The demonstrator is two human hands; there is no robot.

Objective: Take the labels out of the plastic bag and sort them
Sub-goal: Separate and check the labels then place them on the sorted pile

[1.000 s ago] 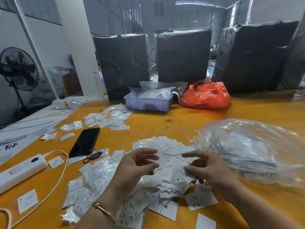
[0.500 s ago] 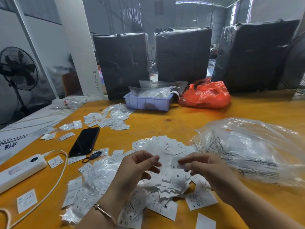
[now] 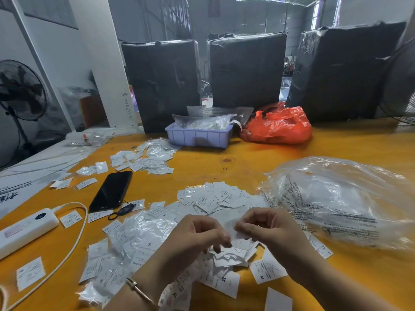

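Note:
A heap of white size labels (image 3: 215, 199) lies on the yellow table in front of me, some in small clear sleeves (image 3: 134, 234). My left hand (image 3: 190, 241) and my right hand (image 3: 271, 232) meet above the heap with fingers curled, and both pinch one blurred white label (image 3: 232, 227) between them. The large clear plastic bag (image 3: 336, 198) lies crumpled to the right of my right hand. A second, smaller pile of labels (image 3: 148, 158) sits further back on the left.
A black phone (image 3: 112, 190) and a white power bank (image 3: 24, 230) with its cable lie at the left. A lilac tray (image 3: 197, 136) and an orange bag (image 3: 278, 125) stand at the back before black wrapped bales (image 3: 161, 84). Fans stand at both sides.
My hands have come together above the heap. The right hand lifted a label from the pile, and both hands now pinch it.

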